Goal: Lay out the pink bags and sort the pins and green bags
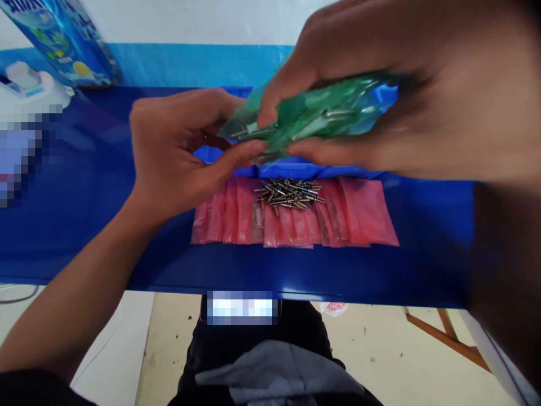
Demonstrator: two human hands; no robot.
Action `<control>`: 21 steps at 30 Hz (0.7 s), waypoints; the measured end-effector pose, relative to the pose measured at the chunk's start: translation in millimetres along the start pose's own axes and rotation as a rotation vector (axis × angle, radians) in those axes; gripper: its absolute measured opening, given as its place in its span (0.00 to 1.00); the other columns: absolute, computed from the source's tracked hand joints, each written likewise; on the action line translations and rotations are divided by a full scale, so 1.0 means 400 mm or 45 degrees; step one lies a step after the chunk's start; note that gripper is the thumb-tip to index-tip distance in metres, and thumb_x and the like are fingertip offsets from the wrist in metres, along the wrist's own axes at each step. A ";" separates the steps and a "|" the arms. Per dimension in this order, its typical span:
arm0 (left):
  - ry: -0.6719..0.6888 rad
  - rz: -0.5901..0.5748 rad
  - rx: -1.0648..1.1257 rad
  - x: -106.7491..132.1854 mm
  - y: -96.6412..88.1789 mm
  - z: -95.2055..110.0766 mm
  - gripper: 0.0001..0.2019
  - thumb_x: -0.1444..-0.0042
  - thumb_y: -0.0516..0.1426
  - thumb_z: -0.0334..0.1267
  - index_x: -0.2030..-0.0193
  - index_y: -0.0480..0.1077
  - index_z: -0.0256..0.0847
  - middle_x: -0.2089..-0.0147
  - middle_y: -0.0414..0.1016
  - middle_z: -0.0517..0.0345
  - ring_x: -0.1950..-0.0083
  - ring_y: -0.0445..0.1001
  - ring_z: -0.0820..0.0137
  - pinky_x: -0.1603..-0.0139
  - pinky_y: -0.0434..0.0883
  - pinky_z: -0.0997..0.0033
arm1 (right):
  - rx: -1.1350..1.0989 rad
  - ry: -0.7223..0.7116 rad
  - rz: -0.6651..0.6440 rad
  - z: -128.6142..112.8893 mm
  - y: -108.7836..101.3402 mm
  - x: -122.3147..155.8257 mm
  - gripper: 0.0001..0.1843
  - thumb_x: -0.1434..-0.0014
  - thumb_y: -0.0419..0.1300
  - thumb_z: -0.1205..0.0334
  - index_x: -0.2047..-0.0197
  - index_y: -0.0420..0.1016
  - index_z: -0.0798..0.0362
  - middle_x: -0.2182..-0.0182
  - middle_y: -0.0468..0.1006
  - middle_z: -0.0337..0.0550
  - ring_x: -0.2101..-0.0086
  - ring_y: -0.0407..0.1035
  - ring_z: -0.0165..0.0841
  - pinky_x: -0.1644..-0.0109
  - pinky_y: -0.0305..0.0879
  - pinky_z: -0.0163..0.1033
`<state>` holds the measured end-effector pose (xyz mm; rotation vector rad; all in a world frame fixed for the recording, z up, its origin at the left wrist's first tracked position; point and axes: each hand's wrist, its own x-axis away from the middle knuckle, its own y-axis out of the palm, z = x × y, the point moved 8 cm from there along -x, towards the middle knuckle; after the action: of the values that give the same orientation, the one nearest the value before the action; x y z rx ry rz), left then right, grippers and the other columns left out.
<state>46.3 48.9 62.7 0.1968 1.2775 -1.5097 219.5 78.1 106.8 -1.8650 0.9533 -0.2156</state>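
Note:
My right hand [401, 84] is raised close to the camera and grips a small green plastic bag [313, 113] with metal rivets inside. My left hand [177, 146] pinches the bag's left end between thumb and fingers. Below both hands, on the blue table [84, 225], a row of pink plastic bags [359, 211] lies overlapped, with a loose pile of metal rivets [289, 193] on top of them.
A blue container [296, 166] sits behind the pink bags. A blue printed pack [63, 39] and a white device [29, 84] stand at the far left. The table's front edge runs across the view, with floor and my lap below.

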 end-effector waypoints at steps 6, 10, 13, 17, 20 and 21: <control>-0.074 -0.079 -0.325 0.064 -0.068 0.015 0.08 0.27 0.66 0.38 0.43 0.82 0.47 0.51 0.85 0.70 0.54 0.82 0.77 0.51 0.81 0.71 | 0.605 -0.233 0.120 -0.066 0.039 0.065 0.21 0.19 0.51 0.44 0.39 0.84 0.34 0.59 0.86 0.35 0.63 0.79 0.36 0.55 0.74 0.47; -0.004 -0.075 -0.454 0.170 -0.088 0.038 0.25 0.30 0.65 0.33 0.31 0.75 0.62 0.40 0.85 0.69 0.48 0.86 0.66 0.50 0.87 0.61 | 0.655 -0.287 0.187 -0.068 0.064 0.081 0.19 0.18 0.51 0.51 0.41 0.84 0.37 0.53 0.88 0.34 0.59 0.83 0.37 0.66 0.68 0.43; 0.022 -0.144 -0.433 0.233 -0.060 0.044 0.34 0.31 0.63 0.27 0.25 0.68 0.66 0.33 0.81 0.68 0.42 0.87 0.63 0.39 0.89 0.60 | 0.583 -0.219 0.100 -0.075 0.114 0.058 0.28 0.17 0.42 0.46 0.39 0.83 0.35 0.44 0.86 0.35 0.56 0.82 0.36 0.61 0.73 0.42; 0.114 -0.160 -0.414 0.272 -0.031 0.051 0.39 0.34 0.65 0.27 0.21 0.64 0.61 0.32 0.81 0.60 0.36 0.85 0.61 0.33 0.88 0.60 | 0.622 -0.473 -0.083 -0.108 0.221 0.053 0.28 0.16 0.38 0.55 0.33 0.78 0.37 0.42 0.84 0.42 0.51 0.82 0.36 0.49 0.80 0.45; 0.037 -0.299 -0.351 0.285 -0.017 0.035 0.37 0.32 0.62 0.27 0.20 0.64 0.57 0.29 0.77 0.55 0.29 0.80 0.60 0.26 0.84 0.57 | 0.711 -0.821 -0.013 -0.121 0.265 0.091 0.23 0.18 0.45 0.64 0.30 0.74 0.49 0.41 0.83 0.48 0.44 0.81 0.38 0.38 0.80 0.47; 0.021 -0.337 -0.326 0.287 -0.016 0.032 0.37 0.32 0.62 0.27 0.19 0.62 0.57 0.27 0.76 0.54 0.27 0.78 0.60 0.24 0.82 0.55 | 0.733 -0.887 0.028 -0.117 0.269 0.104 0.21 0.19 0.49 0.65 0.30 0.74 0.54 0.42 0.84 0.51 0.43 0.81 0.39 0.35 0.79 0.48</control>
<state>2.4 -31.9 -7.9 -0.1321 1.5416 -1.5474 167.2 -4.6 29.9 -1.2477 0.3673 0.1608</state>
